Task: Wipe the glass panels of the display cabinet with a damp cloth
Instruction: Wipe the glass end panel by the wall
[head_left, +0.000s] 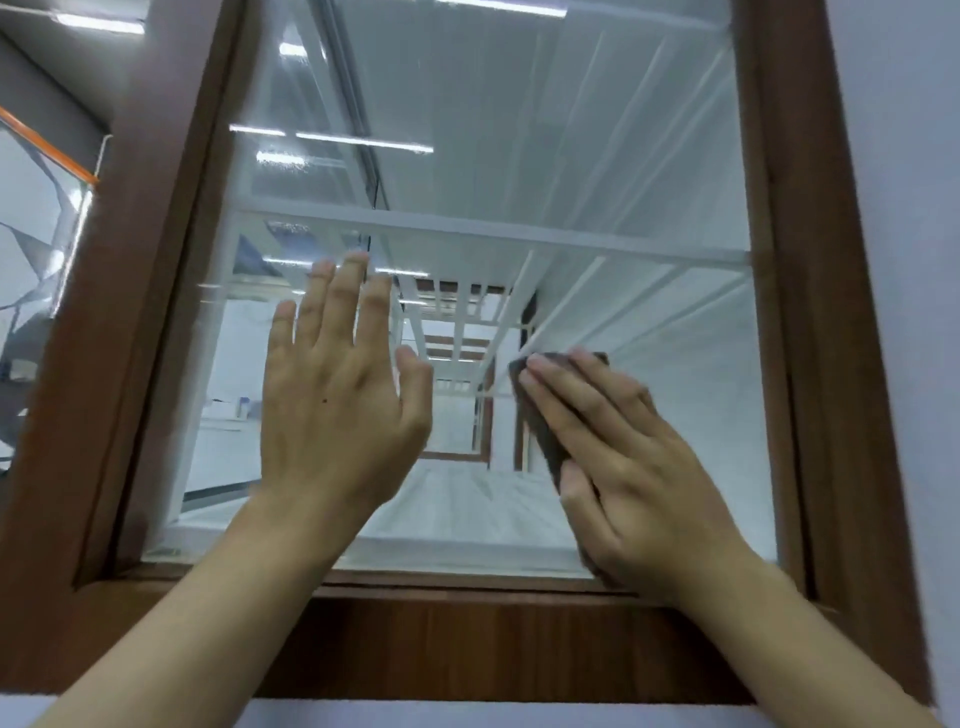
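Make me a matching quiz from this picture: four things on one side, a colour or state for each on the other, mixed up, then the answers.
Things:
1. left hand
2. right hand
3. cloth
4. frame

Colour or state:
A. brown wood, round the glass
B. dark, pressed under a hand
C. empty, fingers spread
D. fingers straight, lying on the cloth

Pairs: 1-C, 2-D, 3-B, 4-A.
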